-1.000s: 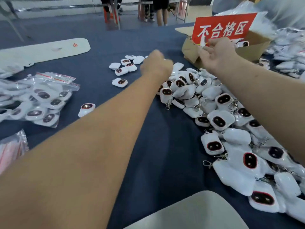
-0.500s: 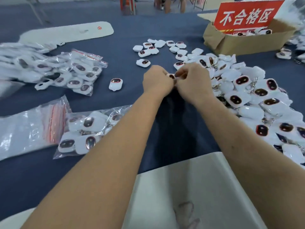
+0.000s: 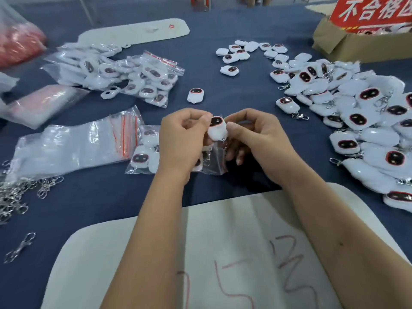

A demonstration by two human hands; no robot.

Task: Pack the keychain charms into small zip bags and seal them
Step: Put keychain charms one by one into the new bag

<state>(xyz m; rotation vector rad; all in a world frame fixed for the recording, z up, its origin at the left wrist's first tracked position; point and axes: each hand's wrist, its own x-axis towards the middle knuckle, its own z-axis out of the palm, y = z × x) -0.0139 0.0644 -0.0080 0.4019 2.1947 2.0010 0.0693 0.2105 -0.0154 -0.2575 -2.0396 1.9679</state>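
Over blue cloth (image 3: 245,90), glossy rounded charm (image 3: 216,128) between hands.

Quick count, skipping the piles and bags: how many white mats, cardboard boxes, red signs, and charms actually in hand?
White mats: 2
Cardboard box: 1
Red sign: 1
Charm, pinched between left hand and right hand: 1
Total: 5

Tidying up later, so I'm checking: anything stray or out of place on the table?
Yes. One metal clasp lies alone near the left edge, apart from the clasp pile, and a single charm sits between heaps.
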